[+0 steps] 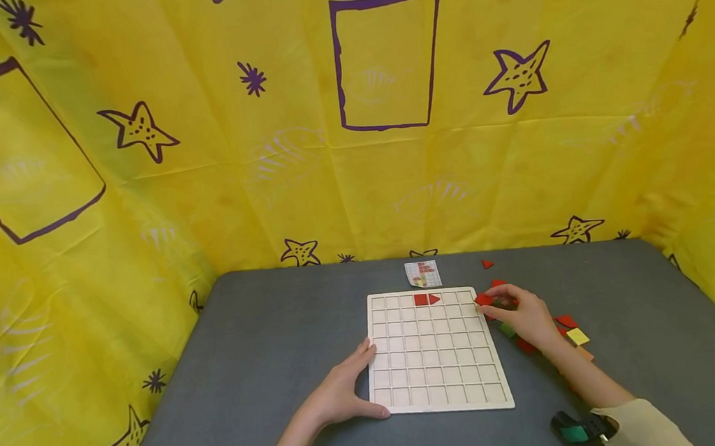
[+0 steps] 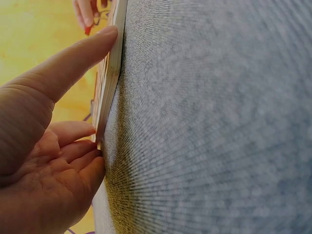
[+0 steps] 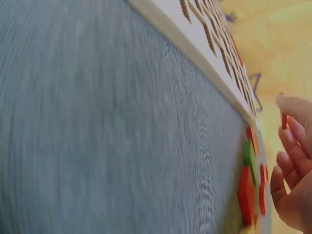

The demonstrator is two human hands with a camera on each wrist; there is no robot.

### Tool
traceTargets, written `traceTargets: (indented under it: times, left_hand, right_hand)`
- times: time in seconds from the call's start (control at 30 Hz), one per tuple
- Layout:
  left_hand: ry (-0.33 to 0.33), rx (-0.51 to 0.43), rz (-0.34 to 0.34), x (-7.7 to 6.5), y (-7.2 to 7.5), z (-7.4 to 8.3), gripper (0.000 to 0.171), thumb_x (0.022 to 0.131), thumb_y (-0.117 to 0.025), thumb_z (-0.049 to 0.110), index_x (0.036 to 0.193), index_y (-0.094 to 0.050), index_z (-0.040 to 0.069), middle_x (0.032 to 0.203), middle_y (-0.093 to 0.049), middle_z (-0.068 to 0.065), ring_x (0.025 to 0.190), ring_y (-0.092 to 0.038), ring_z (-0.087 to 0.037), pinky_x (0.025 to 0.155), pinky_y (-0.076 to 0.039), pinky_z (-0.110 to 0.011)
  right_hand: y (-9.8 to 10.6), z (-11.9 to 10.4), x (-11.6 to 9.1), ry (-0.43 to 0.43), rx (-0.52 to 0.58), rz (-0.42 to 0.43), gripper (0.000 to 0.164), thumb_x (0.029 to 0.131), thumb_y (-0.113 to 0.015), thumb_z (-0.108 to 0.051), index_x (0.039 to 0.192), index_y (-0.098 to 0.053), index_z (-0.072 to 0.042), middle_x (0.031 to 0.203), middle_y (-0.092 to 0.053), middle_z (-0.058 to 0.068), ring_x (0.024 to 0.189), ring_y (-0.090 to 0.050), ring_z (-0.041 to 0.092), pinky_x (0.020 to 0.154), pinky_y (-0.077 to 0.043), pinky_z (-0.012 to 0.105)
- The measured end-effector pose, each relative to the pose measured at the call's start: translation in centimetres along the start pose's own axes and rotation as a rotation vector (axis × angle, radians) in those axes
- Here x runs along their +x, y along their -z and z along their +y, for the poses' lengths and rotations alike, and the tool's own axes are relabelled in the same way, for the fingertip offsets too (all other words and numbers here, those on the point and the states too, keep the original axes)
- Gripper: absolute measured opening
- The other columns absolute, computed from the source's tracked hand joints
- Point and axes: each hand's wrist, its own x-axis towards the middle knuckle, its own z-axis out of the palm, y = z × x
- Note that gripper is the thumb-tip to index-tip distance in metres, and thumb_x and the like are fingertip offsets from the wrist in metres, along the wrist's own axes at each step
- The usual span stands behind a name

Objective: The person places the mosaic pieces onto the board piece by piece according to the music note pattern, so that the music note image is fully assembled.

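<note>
Grey tabletop [image 1: 277, 327]: right hand [image 1: 529, 317] is pinching flat red tile [image 1: 483, 300]; left hand [image 1: 342, 392], fingers spread, is touching pale wooden gridboard [image 1: 432, 351]. We are risking a drop: shallow pinch.

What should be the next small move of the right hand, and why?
Probably bring the red piece left over the board: the right hand pinches it near the board's edge, while bare squares flank two red shapes in the top row.

Purple starfish [image 1: 519, 78] patterned the yellow backdrop [image 1: 354, 174]; the table [image 1: 272, 335] was grey, gridded board [image 1: 433, 351] cream, held tile [image 1: 482, 299] red.
</note>
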Motion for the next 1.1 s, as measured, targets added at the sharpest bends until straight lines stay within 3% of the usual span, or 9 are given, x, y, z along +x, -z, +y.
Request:
traceTargets:
  times: [0.17, 0.33, 0.63, 0.87, 1.1]
  left_hand:
    - [0.006, -0.005, -0.002, 0.0, -0.1, -0.1, 0.110, 0.061, -0.086, 0.046, 0.149, -0.030, 0.010, 0.158, -0.021, -0.007, 0.143, -0.026, -0.030, 0.108, -0.030, -0.054]
    - [0.019, -0.021, -0.014, 0.0, 0.0, -0.1, 0.110, 0.062, -0.086, 0.046, 0.150, -0.029, 0.012, 0.158, -0.020, -0.005, 0.143, -0.026, -0.029, 0.108, -0.029, -0.055]
    - [0.023, -0.026, -0.017, 0.1, 0.0, -0.1, 0.109, 0.062, -0.086, 0.046, 0.150, -0.029, 0.012, 0.159, -0.020, -0.004, 0.143, -0.025, -0.028, 0.108, -0.029, -0.055]
    - [0.016, -0.023, -0.015, 0.1, -0.1, -0.1, 0.110, 0.061, -0.086, 0.046, 0.149, -0.030, 0.012, 0.158, -0.020, -0.005, 0.143, -0.026, -0.028, 0.108, -0.030, -0.054]
    - [0.027, -0.033, -0.020, 0.1, 0.0, -0.2, 0.109, 0.062, -0.086, 0.046, 0.149, -0.030, 0.012, 0.158, -0.020, -0.004, 0.143, -0.026, -0.028, 0.108, -0.029, -0.055]
  right_hand:
    - [-1.8, -1.4, 0.3, 0.005, 0.032, -0.032, 0.040, 0.078, -0.076, -0.042, 0.105, -0.067, -0.014, 0.087, -0.062, 0.003, 0.078, -0.051, 0.016, 0.064, -0.039, 0.025]
    - [-3.6, -2.7, 0.8, 0.066, 0.067, -0.082, 0.030, 0.076, -0.079, -0.036, 0.097, -0.069, -0.018, 0.083, -0.062, 0.001, 0.075, -0.047, 0.018, 0.060, -0.036, 0.025]
    - [-6.5, -4.2, 1.9, 0.246, 0.007, -0.115, 0.013, 0.076, -0.080, -0.025, 0.086, -0.072, -0.022, 0.090, -0.070, -0.008, 0.093, -0.054, 0.019, 0.082, -0.040, 0.038]
    - [-7.3, -5.0, 2.2, 0.401, 0.011, -0.112, 0.008, 0.077, -0.079, -0.014, 0.081, -0.073, -0.017, 0.085, -0.072, -0.007, 0.083, -0.058, 0.013, 0.084, -0.035, 0.038]
    - [-7.5, -5.1, 2.0, 0.384, -0.009, -0.101, 0.006, 0.078, -0.078, -0.016, 0.081, -0.075, -0.017, 0.089, -0.072, -0.006, 0.087, -0.052, 0.015, 0.080, -0.037, 0.037]
